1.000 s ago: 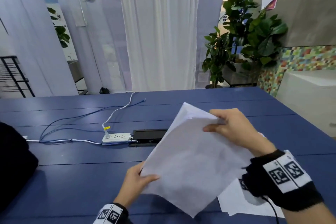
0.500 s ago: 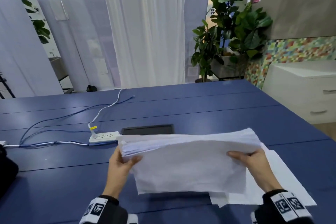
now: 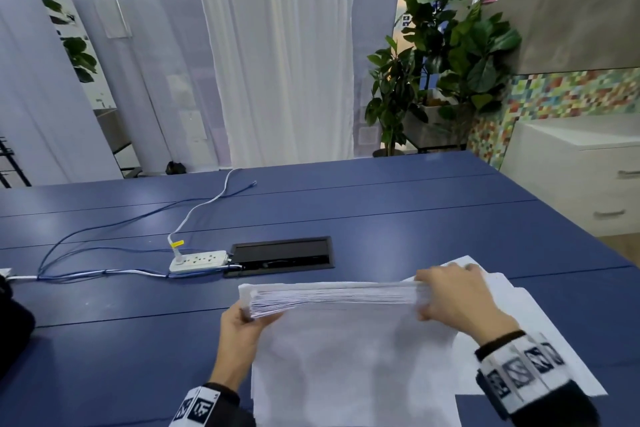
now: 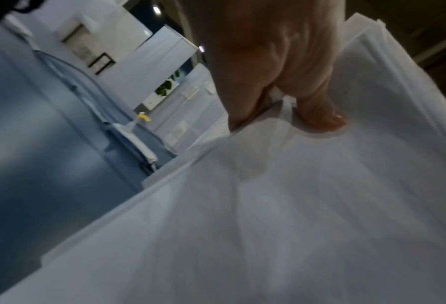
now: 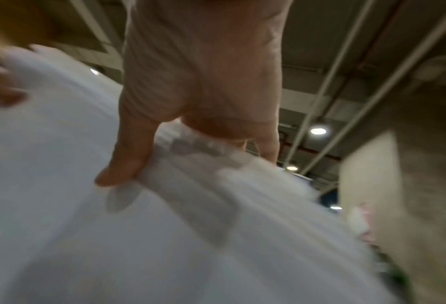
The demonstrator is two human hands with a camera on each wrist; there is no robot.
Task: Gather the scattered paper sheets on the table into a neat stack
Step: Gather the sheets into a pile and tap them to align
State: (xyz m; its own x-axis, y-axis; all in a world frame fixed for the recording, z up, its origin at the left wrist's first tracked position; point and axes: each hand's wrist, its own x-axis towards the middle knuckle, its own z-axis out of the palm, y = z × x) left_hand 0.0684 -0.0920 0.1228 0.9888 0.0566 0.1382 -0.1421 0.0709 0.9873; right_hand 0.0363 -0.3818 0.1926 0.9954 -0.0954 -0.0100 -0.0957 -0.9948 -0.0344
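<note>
- Two hands and one thick bundle of paper over a blue table (image 3: 398, 218), planked, filling the lower half of the head view.
- White curtain (image 3: 287, 52) and potted plants (image 3: 446, 55) beyond the far table edge; white drawer cabinet (image 3: 581, 170) at right.
- Paper stack (image 3: 346, 350), white, held up on edge above the near part of the table, broad face toward the wearer, top edge fanned into many visible layers; a few loose sheets (image 3: 540, 315) flat on the table just behind and to the right of it.
- Right hand (image 3: 457, 298) clamped over the stack's upper right corner, thumb on the near face, fingers curled over the top edge to the far side; right wrist view blurred.
- Left hand (image 3: 242, 333) gripping the stack's upper left corner, thumb pressed on the near face, fingers behind the sheets and mostly hidden.
- Black recessed cable hatch (image 3: 280, 255) set in the table beyond the stack.
- White power strip (image 3: 199, 260) just left of the hatch, with a yellow-tagged plug in it.
- Blue and white cables (image 3: 104, 246) trailing left and toward the far edge.
</note>
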